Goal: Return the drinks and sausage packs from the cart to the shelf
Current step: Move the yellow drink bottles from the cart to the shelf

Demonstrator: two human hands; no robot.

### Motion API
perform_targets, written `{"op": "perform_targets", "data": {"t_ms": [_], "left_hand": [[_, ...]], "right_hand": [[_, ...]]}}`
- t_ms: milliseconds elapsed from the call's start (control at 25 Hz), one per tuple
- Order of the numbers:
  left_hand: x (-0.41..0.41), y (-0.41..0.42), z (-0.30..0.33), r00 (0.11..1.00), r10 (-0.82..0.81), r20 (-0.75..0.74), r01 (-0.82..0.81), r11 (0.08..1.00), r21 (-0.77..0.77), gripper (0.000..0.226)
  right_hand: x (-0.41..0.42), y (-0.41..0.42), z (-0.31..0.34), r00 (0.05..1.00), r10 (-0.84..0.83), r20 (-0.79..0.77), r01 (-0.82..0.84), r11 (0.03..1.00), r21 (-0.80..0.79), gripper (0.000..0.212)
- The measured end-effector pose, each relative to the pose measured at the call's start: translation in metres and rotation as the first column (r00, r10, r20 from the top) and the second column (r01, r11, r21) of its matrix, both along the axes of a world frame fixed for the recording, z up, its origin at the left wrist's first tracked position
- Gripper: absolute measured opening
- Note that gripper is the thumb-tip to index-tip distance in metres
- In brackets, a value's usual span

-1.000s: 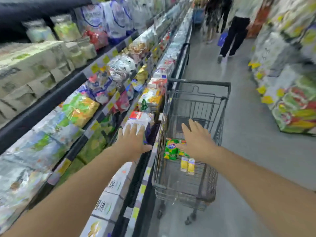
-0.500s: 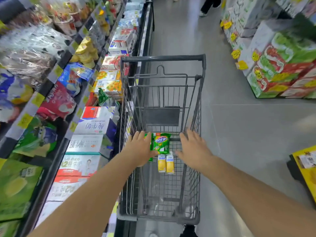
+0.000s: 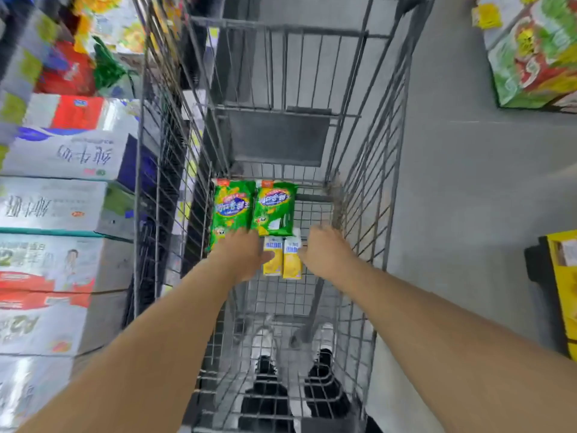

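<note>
Both arms reach down into the wire cart (image 3: 368,189), which stands in the aisle just beside the shelf (image 3: 62,195) of boxed milk cartons on its left. On the cart floor, toward the far end, lie two green sausage packs (image 3: 249,207) side by side, and touching their near edge, two small yellow drink cartons (image 3: 282,259), also side by side.

The left hand (image 3: 242,257) lies over the near corner of the left sausage pack, its thumb against the left drink carton; whether its fingers have closed on anything cannot be told, since the back of the hand hides them. The right hand (image 3: 324,250) is loosely curled just beside the right drink carton, grasping nothing visibly.

The risks, as I judge them: the four items are packed tightly, so pinching one carton may drag or tip its neighbour, and a slick pack gripped by a corner could slip back. Lifting out, a hand or pack might snag on the wire sides.
</note>
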State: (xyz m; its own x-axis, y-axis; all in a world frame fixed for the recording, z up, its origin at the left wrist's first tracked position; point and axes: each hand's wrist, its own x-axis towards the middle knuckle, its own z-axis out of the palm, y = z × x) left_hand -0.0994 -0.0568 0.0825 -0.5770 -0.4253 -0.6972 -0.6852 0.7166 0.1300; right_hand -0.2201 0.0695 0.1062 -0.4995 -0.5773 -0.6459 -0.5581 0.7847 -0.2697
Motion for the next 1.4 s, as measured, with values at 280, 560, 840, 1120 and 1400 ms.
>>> {"op": "perform_targets", "data": {"t_ms": [280, 560, 840, 1120, 1400], "left_hand": [[-0.003, -0.002, -0.107, 0.984, 0.178, 0.02, -0.179, 0.973, 0.146, 0.067], [-0.023, 0.008, -0.147, 0.681, 0.732, 0.032, -0.653, 0.586, 0.48, 0.053], [0.0, 0.006, -0.148, 0.703, 0.692, 0.162, -0.668, 0.566, 0.483, 0.047], [0.023, 0.011, -0.108, 0.669, 0.682, 0.294, -0.705, 0.458, 0.541, 0.045], [0.017, -0.046, 0.07, 0.645, 0.764, -0.012, -0.6, 0.516, 0.611, 0.047]], "right_hand": [[0.024, -0.031, -0.12, 0.966, -0.257, -0.001, 0.254, 0.955, 0.153, 0.046], [0.029, -0.039, -0.177, 0.797, -0.591, 0.125, 0.582, 0.807, 0.101, 0.05], [0.026, -0.017, -0.182, 0.781, -0.569, 0.258, 0.508, 0.819, 0.266, 0.055], [0.031, -0.008, -0.132, 0.77, -0.576, 0.274, 0.537, 0.817, 0.209, 0.058], [0.001, -0.036, 0.069, 0.847, -0.443, 0.293, 0.497, 0.856, -0.14, 0.038]]}}
